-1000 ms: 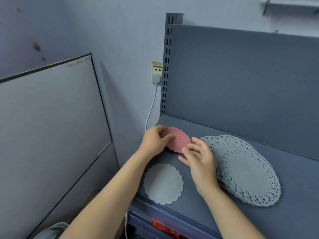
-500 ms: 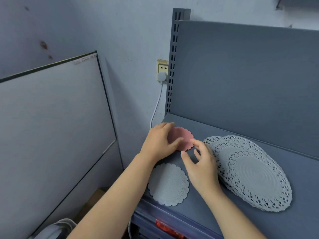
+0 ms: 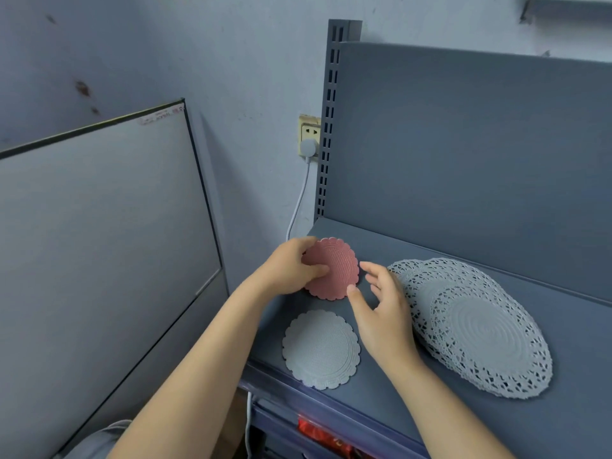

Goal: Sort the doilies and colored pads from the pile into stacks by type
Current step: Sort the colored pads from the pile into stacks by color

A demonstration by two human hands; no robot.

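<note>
Pink scalloped pad (image 3: 337,273) pinched by the left hand (image 3: 288,270) at the grey shelf's (image 3: 579,326) back left corner.
Its fingers vanish under the pad and only the thumb shows on top. The right hand (image 3: 381,313), loose-fingered, hovers just beside, covering the lace doilies' (image 3: 480,329) left edge. A white scalloped pad (image 3: 321,349) lies at the front lip.
</note>
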